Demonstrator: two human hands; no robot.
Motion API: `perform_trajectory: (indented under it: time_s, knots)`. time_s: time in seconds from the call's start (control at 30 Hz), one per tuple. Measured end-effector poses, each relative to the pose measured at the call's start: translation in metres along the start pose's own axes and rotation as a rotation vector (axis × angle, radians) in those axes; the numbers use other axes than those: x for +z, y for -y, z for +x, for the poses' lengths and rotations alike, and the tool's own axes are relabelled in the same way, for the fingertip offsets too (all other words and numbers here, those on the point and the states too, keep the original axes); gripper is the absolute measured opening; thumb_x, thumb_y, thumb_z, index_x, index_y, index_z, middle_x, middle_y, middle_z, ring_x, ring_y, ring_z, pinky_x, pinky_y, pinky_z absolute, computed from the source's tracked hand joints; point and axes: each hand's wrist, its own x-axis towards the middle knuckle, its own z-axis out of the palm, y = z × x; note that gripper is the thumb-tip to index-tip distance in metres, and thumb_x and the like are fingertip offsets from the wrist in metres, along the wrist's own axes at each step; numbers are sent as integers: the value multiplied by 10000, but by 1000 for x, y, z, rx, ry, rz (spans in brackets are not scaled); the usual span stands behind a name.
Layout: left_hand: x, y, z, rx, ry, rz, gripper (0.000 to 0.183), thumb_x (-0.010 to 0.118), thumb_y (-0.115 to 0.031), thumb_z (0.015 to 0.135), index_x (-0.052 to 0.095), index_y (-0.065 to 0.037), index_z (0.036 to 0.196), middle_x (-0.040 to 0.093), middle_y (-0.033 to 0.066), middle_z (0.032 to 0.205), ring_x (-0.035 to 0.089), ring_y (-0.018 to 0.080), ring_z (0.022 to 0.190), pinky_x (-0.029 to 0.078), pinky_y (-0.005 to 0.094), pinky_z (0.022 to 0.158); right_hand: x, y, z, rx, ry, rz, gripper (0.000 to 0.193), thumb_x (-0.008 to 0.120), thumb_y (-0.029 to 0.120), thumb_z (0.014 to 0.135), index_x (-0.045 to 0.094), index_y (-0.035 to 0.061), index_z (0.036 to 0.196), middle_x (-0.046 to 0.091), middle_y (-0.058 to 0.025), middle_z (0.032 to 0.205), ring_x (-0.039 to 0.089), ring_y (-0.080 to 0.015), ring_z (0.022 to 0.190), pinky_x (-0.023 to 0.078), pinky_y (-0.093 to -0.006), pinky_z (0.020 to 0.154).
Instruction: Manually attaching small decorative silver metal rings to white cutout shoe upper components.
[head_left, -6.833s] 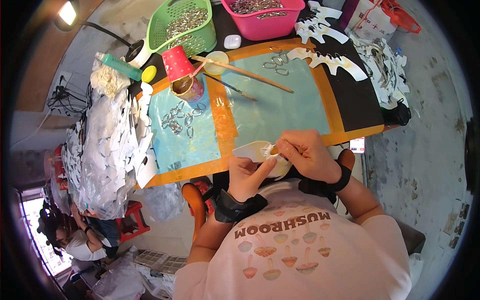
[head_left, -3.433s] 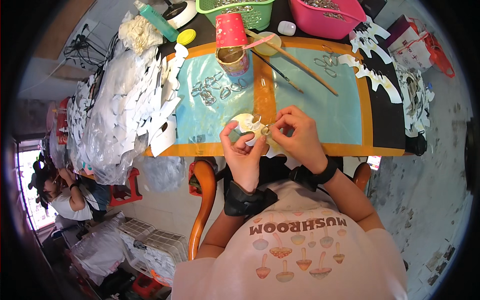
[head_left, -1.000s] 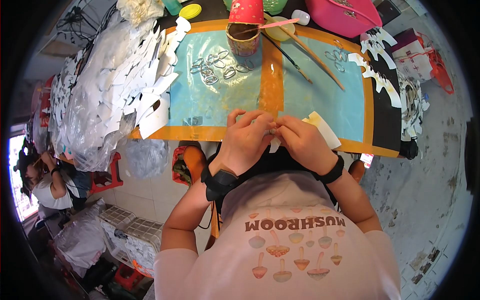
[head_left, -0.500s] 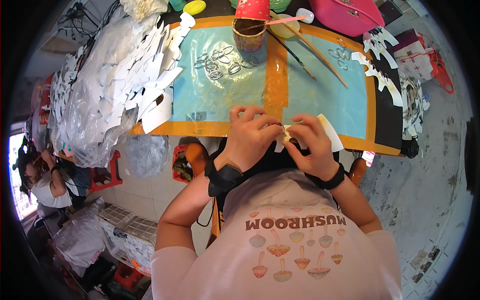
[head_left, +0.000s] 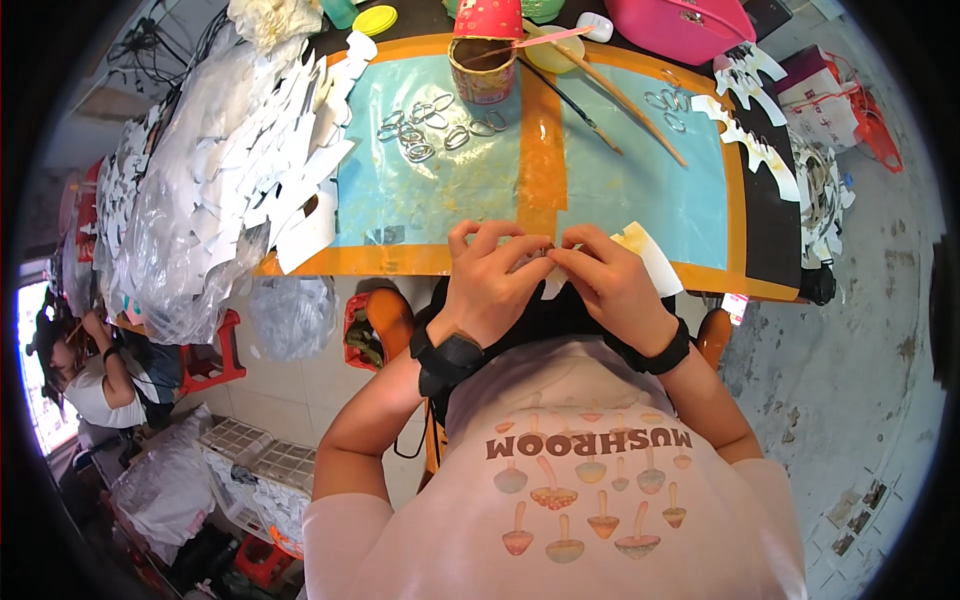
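At the table's near edge, my left hand and my right hand meet, thumbs and forefingers pinched together. Between them is a white cut-out piece with a yellowish stain along its top. Most of it is behind my right hand, and a small white part shows below the fingertips. Whatever else lies between the fingertips is too small to make out. Beyond my hands, several oval metal rings lie loose on the light blue mat. More metal rings lie at the right.
A brown-filled pot stands at the back, a brush and a wooden stick beside it. White cut-out pieces pile up left. Stained pieces line the right edge. A pink basin is behind; a person sits far left.
My right hand's fingers have come in from being spread to pinching beside the left fingertips. The view has shifted slightly; the rings and tools lie as before.
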Motion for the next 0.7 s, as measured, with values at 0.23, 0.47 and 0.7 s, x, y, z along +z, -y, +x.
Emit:
perform_trajectory:
  time_s: [0.23, 0.47, 0.7]
  knots:
    - [-2, -2, 1, -25, -5, -12, 121, 776, -100, 742, 711, -150, 831, 728, -62, 1056, 612, 208, 977, 334, 435, 887, -2, -3, 1, -131, -17, -81, 238, 666, -61, 790, 649, -26, 1025, 619, -116, 1027, 629, -303, 810, 530, -391, 705]
    - [-2, -4, 0, -5, 20, 26, 146, 760, -79, 735, 717, -140, 861, 724, -50, 1081, 604, 209, 944, 335, 424, 890, 1, 1, -29, -102, -64, -111, 346, 672, -69, 779, 644, -22, 1121, 609, -168, 1068, 642, -319, 885, 546, -370, 740]
    - [-1, -6, -4, 32, -43, 49, 199, 769, -79, 701, 752, -140, 890, 722, -34, 1082, 607, 197, 902, 342, 408, 875, -16, -2, 5, -57, 84, 9, 448, 637, -107, 772, 632, 36, 1197, 604, -142, 1084, 647, -326, 925, 544, -384, 758]
